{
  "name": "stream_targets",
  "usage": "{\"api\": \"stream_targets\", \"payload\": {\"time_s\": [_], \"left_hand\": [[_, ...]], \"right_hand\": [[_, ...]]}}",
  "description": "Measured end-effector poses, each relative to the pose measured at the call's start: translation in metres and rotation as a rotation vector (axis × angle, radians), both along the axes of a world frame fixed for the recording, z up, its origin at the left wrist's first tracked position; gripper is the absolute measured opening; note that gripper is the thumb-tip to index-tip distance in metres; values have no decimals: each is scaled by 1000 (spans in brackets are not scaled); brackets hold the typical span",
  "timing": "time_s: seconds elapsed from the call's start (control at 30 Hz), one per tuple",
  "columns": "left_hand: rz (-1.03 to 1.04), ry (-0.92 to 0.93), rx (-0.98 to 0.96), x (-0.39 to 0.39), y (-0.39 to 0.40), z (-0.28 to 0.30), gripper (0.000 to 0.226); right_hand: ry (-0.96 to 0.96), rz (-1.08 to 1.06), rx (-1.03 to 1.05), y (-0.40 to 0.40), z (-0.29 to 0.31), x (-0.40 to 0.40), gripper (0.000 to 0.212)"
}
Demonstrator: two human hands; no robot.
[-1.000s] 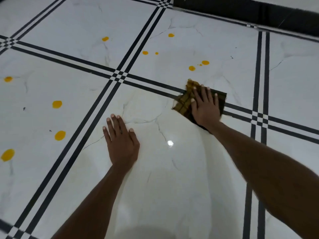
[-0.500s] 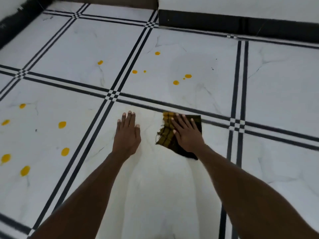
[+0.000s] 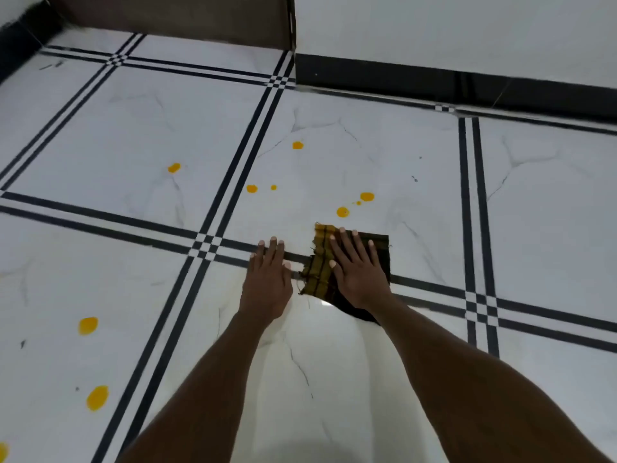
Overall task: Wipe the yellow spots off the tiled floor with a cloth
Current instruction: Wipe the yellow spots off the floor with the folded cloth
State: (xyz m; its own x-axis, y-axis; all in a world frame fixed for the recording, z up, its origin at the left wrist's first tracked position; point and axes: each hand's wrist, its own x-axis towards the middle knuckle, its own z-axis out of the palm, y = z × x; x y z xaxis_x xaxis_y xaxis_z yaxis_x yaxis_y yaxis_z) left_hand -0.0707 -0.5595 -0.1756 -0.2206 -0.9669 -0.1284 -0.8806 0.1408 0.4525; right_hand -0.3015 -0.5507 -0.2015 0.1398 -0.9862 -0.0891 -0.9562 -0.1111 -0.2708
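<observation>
Right hand [image 3: 359, 272] flat, grip splayed, pressing cloth [image 3: 320, 262] on floor [image 3: 534, 212]. Nearest yellow spots [image 3: 343, 212] just above cloth, frame centre. Left hand [image 3: 267, 279] flat, empty, bracing beside cloth.

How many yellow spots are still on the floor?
10. Six on the tile ahead of the cloth. One far left. Three near left. The cloth may hide more.

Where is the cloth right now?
In the head view, centre-right, the cloth lies flat under the right hand, across the black tile line, just below the nearest yellow spot.
</observation>
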Motion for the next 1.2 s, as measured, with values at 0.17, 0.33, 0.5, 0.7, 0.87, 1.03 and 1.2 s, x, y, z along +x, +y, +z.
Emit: {"api": "stream_targets", "payload": {"time_s": [0.17,0.33,0.5,0.7,0.87,1.03,1.2], "left_hand": [[-47,-17,-11,5,-20,-12,70],[-39,-14,-115,0,-39,-33,61],[-7,-52,-204,-3,-35,-46,59],[0,-69,-204,-4,-33,-40,58],[3,-68,-208,-3,-35,-43,59],[-14,-79,-214,0,-36,-48,58],[-36,-55,-171,2,-38,-47,58]], "right_hand": [[26,75,-36,-20,4,-13,60],[20,-65,-137,-104,-4,-29,60],[16,-56,-144,-179,-11,-13,65],[100,514,-157,-106,-2,-35,56],[91,161,-205,-164,-2,-79,58],[13,51,-128,-196,-3,9,68],[74,485,-192,-133,-2,-4,58]]}}
